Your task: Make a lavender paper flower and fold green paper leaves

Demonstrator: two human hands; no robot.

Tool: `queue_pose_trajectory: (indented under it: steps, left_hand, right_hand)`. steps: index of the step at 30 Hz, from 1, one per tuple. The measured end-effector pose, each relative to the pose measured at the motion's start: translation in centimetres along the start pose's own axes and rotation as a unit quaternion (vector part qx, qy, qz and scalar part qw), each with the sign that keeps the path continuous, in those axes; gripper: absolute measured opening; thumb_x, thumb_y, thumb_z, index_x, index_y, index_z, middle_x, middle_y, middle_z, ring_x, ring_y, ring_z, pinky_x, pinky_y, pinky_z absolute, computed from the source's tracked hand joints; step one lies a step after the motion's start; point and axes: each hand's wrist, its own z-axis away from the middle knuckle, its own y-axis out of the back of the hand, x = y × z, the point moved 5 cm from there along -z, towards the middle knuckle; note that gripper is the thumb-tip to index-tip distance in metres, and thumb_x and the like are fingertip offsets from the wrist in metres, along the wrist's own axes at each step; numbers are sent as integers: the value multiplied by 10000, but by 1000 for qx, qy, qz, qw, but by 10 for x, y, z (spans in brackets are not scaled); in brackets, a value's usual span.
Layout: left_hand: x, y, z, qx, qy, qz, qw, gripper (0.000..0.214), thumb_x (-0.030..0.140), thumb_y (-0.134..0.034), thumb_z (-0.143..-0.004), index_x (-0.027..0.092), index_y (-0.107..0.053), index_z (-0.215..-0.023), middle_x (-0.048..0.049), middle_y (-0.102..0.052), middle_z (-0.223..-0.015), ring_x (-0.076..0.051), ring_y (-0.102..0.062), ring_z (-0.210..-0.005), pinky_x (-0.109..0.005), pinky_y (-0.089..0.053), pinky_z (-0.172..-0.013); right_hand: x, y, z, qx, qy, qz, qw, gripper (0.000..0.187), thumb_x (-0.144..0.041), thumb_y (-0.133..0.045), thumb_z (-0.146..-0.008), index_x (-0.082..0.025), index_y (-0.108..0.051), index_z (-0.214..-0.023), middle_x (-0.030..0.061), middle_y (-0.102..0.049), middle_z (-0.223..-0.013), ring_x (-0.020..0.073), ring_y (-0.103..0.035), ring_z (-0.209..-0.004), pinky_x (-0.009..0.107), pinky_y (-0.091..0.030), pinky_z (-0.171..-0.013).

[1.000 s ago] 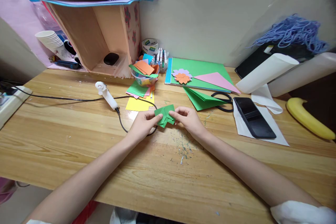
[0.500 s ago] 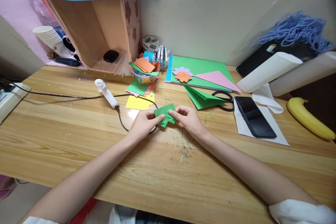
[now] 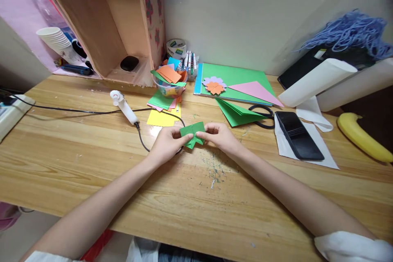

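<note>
A small piece of folded green paper (image 3: 193, 130) is held just above the wooden table, creased down its middle, with pointed flaps along its lower edge. My left hand (image 3: 167, 144) pinches its left side, thumb on top and fingers behind. On the right side, my right hand (image 3: 221, 138) grips it the same way, its thumb pressing near the centre crease. Behind my hands lie a yellow sheet (image 3: 162, 118) and a larger folded green paper (image 3: 235, 113) with black-handled scissors (image 3: 267, 111) beside it.
A white glue gun (image 3: 124, 108) with a black cord lies left of my hands. A bowl of paper scraps (image 3: 169, 86) stands behind. Paper flowers (image 3: 215, 86) rest on a green pad (image 3: 245, 74). To the right are a phone (image 3: 298, 135), a paper roll (image 3: 319, 80) and a banana (image 3: 364, 137).
My right thumb has slid slightly left on the folded green paper. Both hands keep their hold, and the camera view has shifted a little.
</note>
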Motion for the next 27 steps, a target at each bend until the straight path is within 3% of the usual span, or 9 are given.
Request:
queue_pose_trajectory:
  steps: [12,17,21,27]
  left_hand:
    - [0,-1,1,-4,-15,-12,1000,297,374,-622,-696,102,-666,-809,-80,-679,-773,-173,-612,-663,-260,-472,-597]
    - [2,2,-1,1,-18,8,1000,324,376,-646,-668,109,-671,-850,-76,-683,-790,-181,-616,-704,-270,-477,-641]
    - [3,3,-2,-3,-18,13,1000,295,360,-653,-661,119,-676,-831,-63,-685,-776,-171,-616,-696,-256,-468,-641]
    - [2,-2,0,-36,-20,6,999,246,328,-631,-689,128,-669,-827,-62,-685,-802,-166,-617,-705,-255,-463,-652]
  right_hand:
    - [-3,-1,3,40,17,12,999,327,-434,-665,-639,-151,-524,-558,-27,-520,-531,79,-450,-487,214,-343,-476]
    - [-3,-1,1,-13,-21,-13,1000,289,-429,-651,-656,-143,-612,-662,-5,-593,-610,86,-507,-525,218,-406,-524]
    - [-6,0,0,-25,-12,-45,999,267,-395,-650,-668,-164,-650,-803,17,-648,-752,106,-564,-626,230,-444,-590]
    - [-1,-1,0,-15,-2,-50,999,231,-383,-658,-659,-158,-634,-707,6,-634,-674,112,-556,-595,237,-438,-571]
